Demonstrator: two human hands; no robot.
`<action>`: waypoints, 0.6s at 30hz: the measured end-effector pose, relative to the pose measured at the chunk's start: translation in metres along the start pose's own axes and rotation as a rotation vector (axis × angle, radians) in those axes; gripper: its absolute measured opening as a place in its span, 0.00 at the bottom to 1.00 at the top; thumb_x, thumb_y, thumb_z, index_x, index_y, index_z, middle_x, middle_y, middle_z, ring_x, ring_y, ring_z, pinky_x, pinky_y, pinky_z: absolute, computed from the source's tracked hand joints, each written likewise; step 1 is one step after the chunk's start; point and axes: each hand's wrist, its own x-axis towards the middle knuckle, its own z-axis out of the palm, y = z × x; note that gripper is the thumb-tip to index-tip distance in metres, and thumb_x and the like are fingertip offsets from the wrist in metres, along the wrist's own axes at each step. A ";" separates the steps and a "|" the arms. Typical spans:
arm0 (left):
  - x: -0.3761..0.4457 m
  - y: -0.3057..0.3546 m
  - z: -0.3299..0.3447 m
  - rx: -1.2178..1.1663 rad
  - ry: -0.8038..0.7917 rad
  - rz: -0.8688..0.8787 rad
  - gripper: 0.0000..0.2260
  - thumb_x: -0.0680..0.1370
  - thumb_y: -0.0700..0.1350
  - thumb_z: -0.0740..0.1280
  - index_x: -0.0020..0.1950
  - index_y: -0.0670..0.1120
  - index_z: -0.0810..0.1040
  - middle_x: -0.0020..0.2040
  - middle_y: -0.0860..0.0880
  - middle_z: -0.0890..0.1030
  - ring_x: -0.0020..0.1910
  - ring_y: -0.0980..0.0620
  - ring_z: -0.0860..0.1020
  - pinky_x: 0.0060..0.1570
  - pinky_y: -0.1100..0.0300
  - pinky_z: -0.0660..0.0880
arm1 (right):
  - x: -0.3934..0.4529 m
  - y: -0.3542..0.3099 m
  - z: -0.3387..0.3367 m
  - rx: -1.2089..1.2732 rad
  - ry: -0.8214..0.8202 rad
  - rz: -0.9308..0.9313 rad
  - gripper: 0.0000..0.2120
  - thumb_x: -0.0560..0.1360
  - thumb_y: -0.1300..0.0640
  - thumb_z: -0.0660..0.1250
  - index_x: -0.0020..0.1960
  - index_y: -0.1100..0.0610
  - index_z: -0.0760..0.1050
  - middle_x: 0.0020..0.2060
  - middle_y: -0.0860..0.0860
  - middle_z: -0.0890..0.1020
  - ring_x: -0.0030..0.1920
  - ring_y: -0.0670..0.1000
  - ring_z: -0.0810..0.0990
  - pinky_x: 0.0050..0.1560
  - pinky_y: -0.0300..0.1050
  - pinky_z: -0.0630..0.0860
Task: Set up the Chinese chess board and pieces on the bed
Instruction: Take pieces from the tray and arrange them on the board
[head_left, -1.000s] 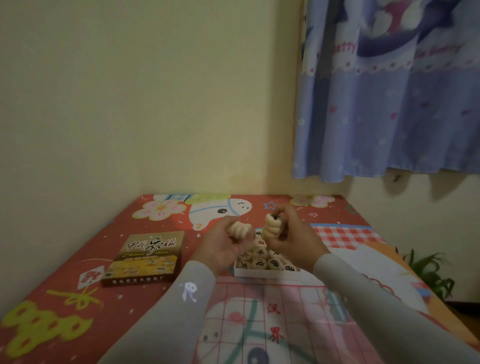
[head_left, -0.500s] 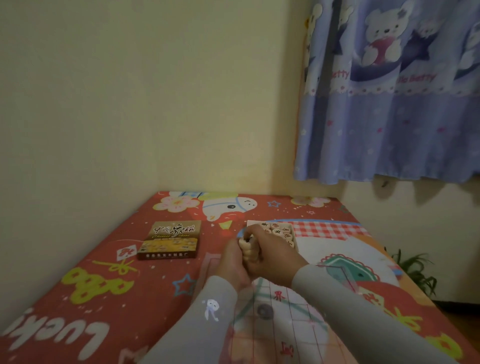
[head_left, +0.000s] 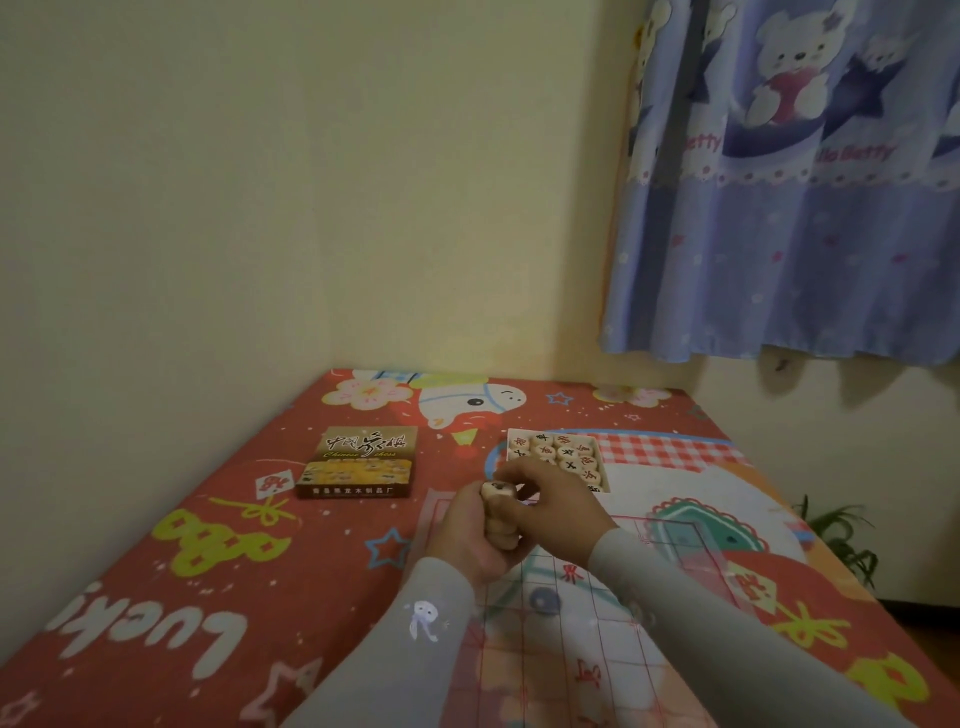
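Note:
A stack of round pale wooden chess pieces (head_left: 500, 514) stands upright between my two hands. My left hand (head_left: 470, 540) grips the stack from the left and below. My right hand (head_left: 553, 512) curls round it from the right. Under my forearms a thin see-through board sheet (head_left: 566, 623) with red grid lines lies on the red cartoon bedsheet (head_left: 218, 561). Behind my right hand sits a white tray (head_left: 511, 435) with several more pieces (head_left: 563, 453), marked in red and black.
The brown and yellow chess box lid (head_left: 358, 462) lies flat to the left of the tray. A yellow wall borders the bed at the left and back. A blue bear-print curtain (head_left: 789, 208) hangs at the right, and a green plant (head_left: 836, 535) stands beyond the bed's right edge.
My two hands, each holding its own stack a second ago, have come together and now hold one stack. My view has pulled back, so the tray and lid look farther off.

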 end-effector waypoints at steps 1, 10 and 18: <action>0.003 -0.001 -0.002 -0.008 -0.018 -0.002 0.18 0.79 0.47 0.57 0.31 0.44 0.76 0.21 0.49 0.69 0.18 0.54 0.69 0.26 0.63 0.76 | 0.001 0.001 0.000 0.037 0.020 0.007 0.08 0.73 0.52 0.70 0.52 0.47 0.78 0.47 0.40 0.81 0.49 0.42 0.78 0.53 0.40 0.75; 0.014 0.003 -0.006 -0.069 -0.070 -0.059 0.11 0.77 0.47 0.64 0.44 0.38 0.77 0.39 0.38 0.80 0.39 0.40 0.79 0.34 0.55 0.80 | -0.008 0.038 -0.037 0.156 0.293 0.162 0.13 0.71 0.56 0.73 0.55 0.50 0.76 0.47 0.43 0.80 0.46 0.41 0.79 0.44 0.29 0.73; 0.030 -0.008 -0.003 -0.034 -0.068 -0.057 0.13 0.77 0.47 0.66 0.53 0.38 0.75 0.60 0.33 0.75 0.47 0.37 0.79 0.28 0.54 0.79 | -0.044 0.106 -0.067 -0.079 0.341 0.381 0.04 0.73 0.55 0.70 0.47 0.52 0.76 0.42 0.46 0.80 0.42 0.46 0.78 0.37 0.34 0.71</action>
